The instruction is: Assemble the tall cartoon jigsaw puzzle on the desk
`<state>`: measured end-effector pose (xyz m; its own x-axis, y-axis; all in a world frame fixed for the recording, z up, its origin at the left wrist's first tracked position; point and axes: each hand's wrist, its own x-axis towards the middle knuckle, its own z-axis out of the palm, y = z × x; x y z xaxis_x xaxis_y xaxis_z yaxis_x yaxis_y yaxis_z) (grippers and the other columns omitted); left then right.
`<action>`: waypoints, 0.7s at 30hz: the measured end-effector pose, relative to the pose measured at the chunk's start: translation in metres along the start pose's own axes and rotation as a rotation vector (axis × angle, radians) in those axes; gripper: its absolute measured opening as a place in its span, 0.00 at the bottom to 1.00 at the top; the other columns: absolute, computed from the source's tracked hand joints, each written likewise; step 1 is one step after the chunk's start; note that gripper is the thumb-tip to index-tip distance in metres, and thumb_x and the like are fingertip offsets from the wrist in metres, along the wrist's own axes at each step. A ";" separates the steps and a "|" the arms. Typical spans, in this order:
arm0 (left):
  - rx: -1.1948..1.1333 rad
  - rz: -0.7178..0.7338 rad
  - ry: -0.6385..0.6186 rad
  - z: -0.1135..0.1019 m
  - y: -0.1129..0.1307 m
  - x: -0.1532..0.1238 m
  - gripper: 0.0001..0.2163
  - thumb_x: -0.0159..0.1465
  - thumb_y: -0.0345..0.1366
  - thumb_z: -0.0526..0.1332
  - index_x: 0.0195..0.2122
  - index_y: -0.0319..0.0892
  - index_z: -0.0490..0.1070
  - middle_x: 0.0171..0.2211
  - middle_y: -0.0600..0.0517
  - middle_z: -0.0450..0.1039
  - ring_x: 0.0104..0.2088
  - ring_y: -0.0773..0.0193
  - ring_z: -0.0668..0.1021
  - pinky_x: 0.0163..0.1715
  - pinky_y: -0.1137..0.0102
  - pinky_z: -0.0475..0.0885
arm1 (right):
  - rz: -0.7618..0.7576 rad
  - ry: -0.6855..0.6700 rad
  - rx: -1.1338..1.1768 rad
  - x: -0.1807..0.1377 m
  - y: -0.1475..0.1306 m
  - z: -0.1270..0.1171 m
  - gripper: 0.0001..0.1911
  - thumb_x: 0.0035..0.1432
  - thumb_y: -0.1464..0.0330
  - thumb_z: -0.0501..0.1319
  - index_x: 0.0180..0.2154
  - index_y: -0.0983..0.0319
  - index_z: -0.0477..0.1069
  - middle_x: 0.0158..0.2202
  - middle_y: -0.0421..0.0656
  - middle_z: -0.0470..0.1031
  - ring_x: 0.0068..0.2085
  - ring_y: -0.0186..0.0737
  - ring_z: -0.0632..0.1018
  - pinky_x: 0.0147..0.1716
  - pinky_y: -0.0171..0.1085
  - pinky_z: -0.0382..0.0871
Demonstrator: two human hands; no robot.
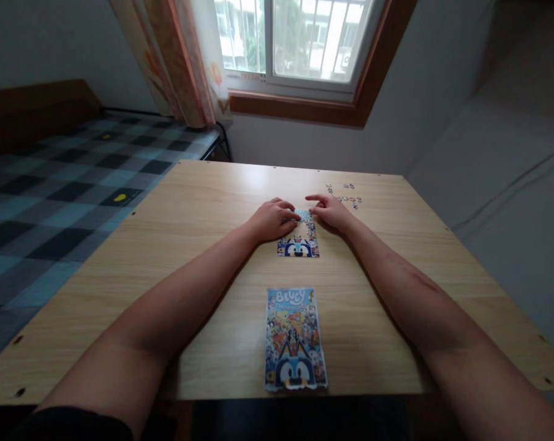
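Observation:
A partly assembled jigsaw puzzle (298, 250) lies on the table, with a blue cartoon dog's face along its near edge and a bare wood gap in its middle. My left hand (274, 219) rests over its left side, fingers apart and touching the pieces. At the upper right corner is my right hand (331, 212), its index finger stretched out to the left and its other fingers bent near the puzzle's edge. I see no piece in either hand. Closer to me lies a Bluey picture card or box (295, 337) showing the same dog, its near edge ragged.
Several loose puzzle pieces (349, 199) are scattered beyond my right hand. The light wooden table (203, 288) has dark holes along its edges. A bed with a checked cover (134, 153) stands at the left, and a window (311, 43) with a curtain (178, 61) is behind.

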<state>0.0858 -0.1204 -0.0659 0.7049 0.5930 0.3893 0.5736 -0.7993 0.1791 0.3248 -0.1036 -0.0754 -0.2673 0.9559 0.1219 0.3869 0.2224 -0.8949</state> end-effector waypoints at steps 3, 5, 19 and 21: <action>0.045 0.027 -0.006 0.000 0.003 0.001 0.14 0.68 0.42 0.58 0.47 0.48 0.81 0.47 0.47 0.79 0.46 0.55 0.75 0.52 0.58 0.69 | -0.019 0.026 -0.061 -0.003 -0.003 0.001 0.25 0.52 0.71 0.63 0.53 0.67 0.75 0.19 0.32 0.62 0.20 0.30 0.60 0.22 0.34 0.56; 0.070 0.043 -0.009 -0.001 0.006 0.002 0.14 0.68 0.43 0.58 0.47 0.48 0.81 0.47 0.47 0.79 0.46 0.55 0.76 0.51 0.59 0.68 | -0.031 0.057 -0.093 -0.004 -0.004 0.002 0.24 0.51 0.72 0.62 0.51 0.67 0.76 0.19 0.32 0.62 0.20 0.30 0.60 0.23 0.34 0.56; -0.043 -0.029 -0.014 -0.005 0.007 0.000 0.15 0.71 0.43 0.54 0.47 0.47 0.81 0.48 0.47 0.79 0.47 0.57 0.76 0.53 0.58 0.69 | -0.113 0.154 -0.110 -0.007 -0.001 0.006 0.20 0.51 0.68 0.60 0.46 0.64 0.79 0.21 0.34 0.65 0.24 0.33 0.63 0.26 0.35 0.57; -0.091 -0.072 0.038 -0.005 0.005 -0.001 0.15 0.71 0.42 0.55 0.49 0.46 0.79 0.49 0.46 0.78 0.49 0.56 0.76 0.54 0.57 0.69 | -0.122 0.151 -0.100 -0.008 -0.001 0.006 0.20 0.52 0.67 0.60 0.46 0.64 0.79 0.21 0.34 0.65 0.24 0.33 0.63 0.27 0.35 0.57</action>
<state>0.0861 -0.1254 -0.0607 0.6462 0.6461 0.4062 0.5803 -0.7616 0.2884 0.3208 -0.1125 -0.0779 -0.1855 0.9369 0.2964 0.4472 0.3491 -0.8235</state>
